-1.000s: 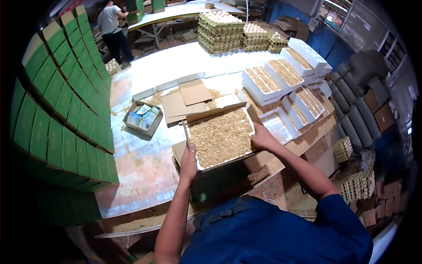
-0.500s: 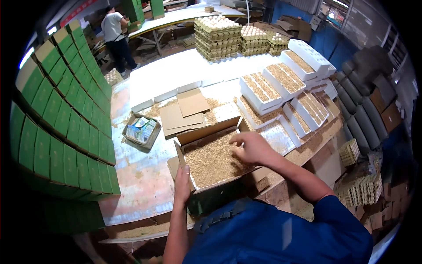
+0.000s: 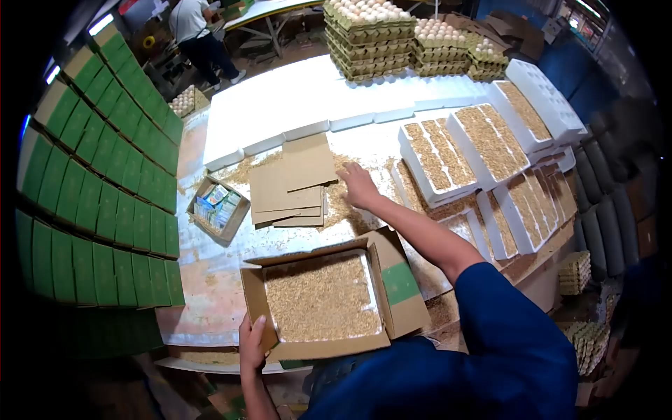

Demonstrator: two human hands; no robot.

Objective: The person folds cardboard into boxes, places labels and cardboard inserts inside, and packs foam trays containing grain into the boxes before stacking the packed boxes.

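Note:
A cardboard box [image 3: 255,299] lies in front of me with its flaps folded out, a white foam tray inside it filled level with husks [image 3: 322,294]. My left hand [image 3: 253,343] grips the box at its near left corner, thumb over the edge. Beyond the box, my right hand [image 3: 358,185] is stretched forward over loose husks, its fingers partly spread and holding nothing visible. Those fingertips are close to the right edge of a stack of flat cardboard sheets [image 3: 297,168].
Left of the sheets stands a small box of printed packets [image 3: 218,208]. Green boxes [image 3: 105,210] are piled at left. Husk-filled foam trays [image 3: 490,140] stand at right, egg trays [image 3: 367,42] at the back. Another person [image 3: 192,28] stands at the far left.
My right hand has left the husks in the box and moved forward to the cardboard sheets. The box has shifted down and left, its right flap now showing. The view has turned slightly.

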